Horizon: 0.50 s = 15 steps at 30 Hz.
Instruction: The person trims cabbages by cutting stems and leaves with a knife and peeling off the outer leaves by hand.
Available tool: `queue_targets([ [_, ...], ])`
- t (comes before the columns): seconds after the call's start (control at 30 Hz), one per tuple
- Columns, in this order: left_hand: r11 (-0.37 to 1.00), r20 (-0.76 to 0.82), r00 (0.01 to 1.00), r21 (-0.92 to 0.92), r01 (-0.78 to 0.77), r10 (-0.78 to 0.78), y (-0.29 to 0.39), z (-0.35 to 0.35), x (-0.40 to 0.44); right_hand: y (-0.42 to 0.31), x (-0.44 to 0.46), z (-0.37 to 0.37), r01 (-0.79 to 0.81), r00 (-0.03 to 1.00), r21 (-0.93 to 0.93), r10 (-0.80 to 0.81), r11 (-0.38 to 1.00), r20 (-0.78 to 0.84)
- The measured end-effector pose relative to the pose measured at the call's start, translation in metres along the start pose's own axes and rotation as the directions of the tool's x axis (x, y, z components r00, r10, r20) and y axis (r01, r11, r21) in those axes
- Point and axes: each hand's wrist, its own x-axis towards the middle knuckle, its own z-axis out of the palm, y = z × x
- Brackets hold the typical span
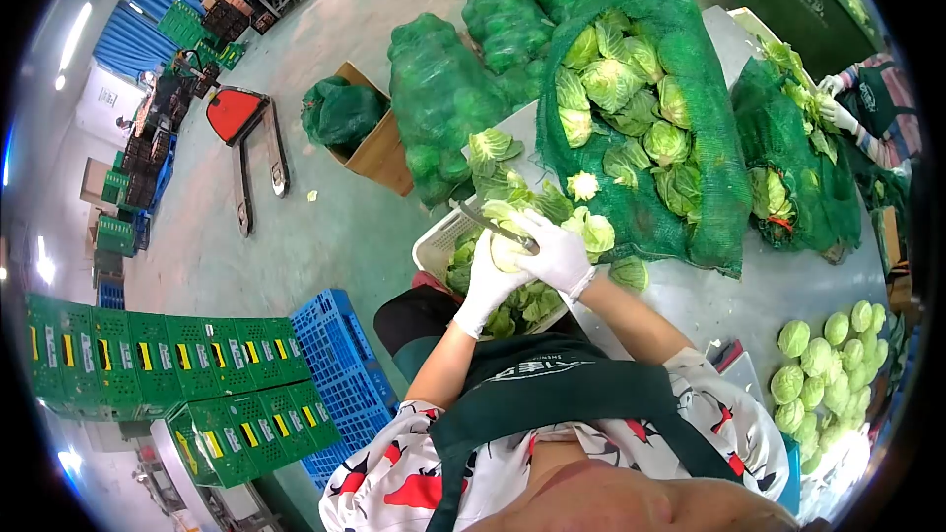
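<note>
White gloves cover both hands. My left hand (490, 281) is closed around a pale green cabbage (506, 254) over a white crate (431, 254) of loose leaves. In my right hand (554, 254) is a knife (485, 220), its handle mostly hidden by the fingers. The blade lies across the cabbage and points up and left. Just beyond the hands, loose cabbage leaves (493, 150) lie at the table edge. A cut cabbage piece (582, 185) rests by an open green mesh sack (717, 207) full of cabbages (611, 84).
Filled mesh sacks (434, 89) stand beyond the table (680, 300). Trimmed cabbages (816, 357) are piled at right. Another person's gloved hands (836, 103) work at a second sack (754, 128). Green crates (148, 355), blue pallets (340, 365) and a pallet jack (239, 118) stand left.
</note>
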Motion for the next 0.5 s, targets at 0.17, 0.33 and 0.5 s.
queue_targets([
  [0.17, 0.951, 0.018, 1.000, 0.307, -0.022, 0.017, 0.012, -0.007, -0.003, 0.019, -0.002, 0.024, 0.128, 0.976, 0.242, -0.078, 0.962, -0.205],
  [0.33, 1.000, 0.029, 1.000, -0.031, 0.002, -0.001, 0.000, -0.010, -0.002, 0.035, 0.005, 0.024, 0.120, 0.903, 0.278, 0.012, 0.953, -0.429],
  [0.5, 0.877, 0.092, 0.989, -0.457, 0.147, -0.118, 0.013, -0.029, -0.010, 0.093, 0.012, 0.030, -0.260, 0.860, 0.639, 0.475, 0.724, -0.188],
])
